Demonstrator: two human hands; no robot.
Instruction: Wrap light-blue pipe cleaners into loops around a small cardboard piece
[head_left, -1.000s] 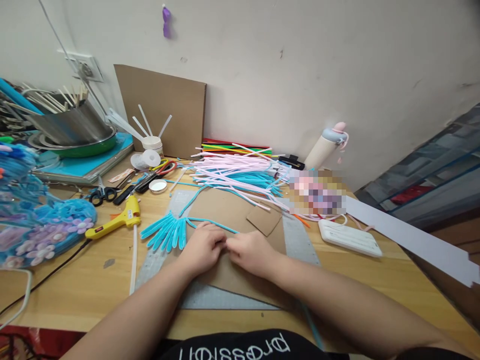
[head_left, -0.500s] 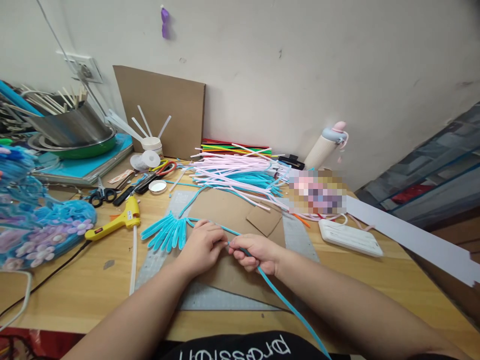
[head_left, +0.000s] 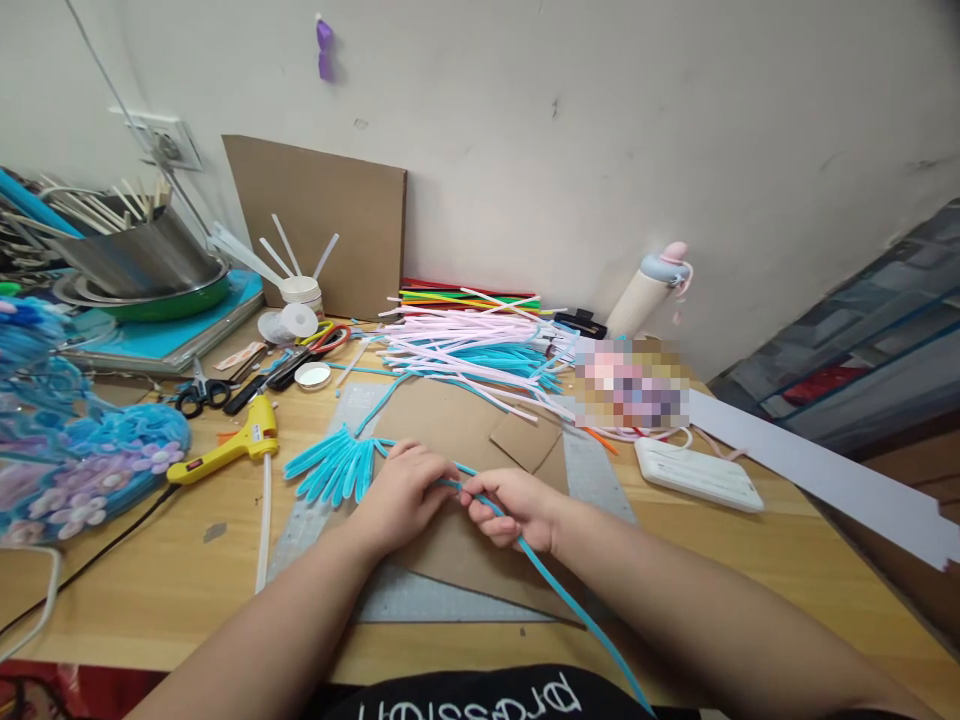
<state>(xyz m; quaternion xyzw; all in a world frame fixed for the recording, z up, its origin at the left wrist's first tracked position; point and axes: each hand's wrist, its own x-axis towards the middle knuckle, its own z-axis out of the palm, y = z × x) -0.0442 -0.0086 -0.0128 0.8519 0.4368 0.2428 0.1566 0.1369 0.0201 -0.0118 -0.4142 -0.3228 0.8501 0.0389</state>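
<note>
A long blue pipe cleaner [head_left: 577, 606] runs from the lower right up through both hands. My right hand [head_left: 510, 508] is closed round it, thumb and forefinger pinching near the fingertips of the other hand. My left hand [head_left: 412, 492] is closed on the same strand, its fingers curled and partly hidden. Left of that hand, a fan of looped blue pipe cleaners [head_left: 334, 466] lies joined to the strand. Beneath both hands is a brown cardboard sheet [head_left: 480, 570] on a grey cutting mat [head_left: 420, 600].
Pink pipe cleaners [head_left: 457, 330] and other colours lie piled behind the cardboard. A yellow glue gun [head_left: 232, 444], scissors [head_left: 204, 390] and pliers are on the left. A white power bank [head_left: 697, 474] and a bottle [head_left: 641, 295] stand right. A flowered blue piece [head_left: 135, 450] sits far left.
The hands have shifted only slightly along the blue strand, with a little more of it showing between them. The view has moved a touch; the other things have stayed put.
</note>
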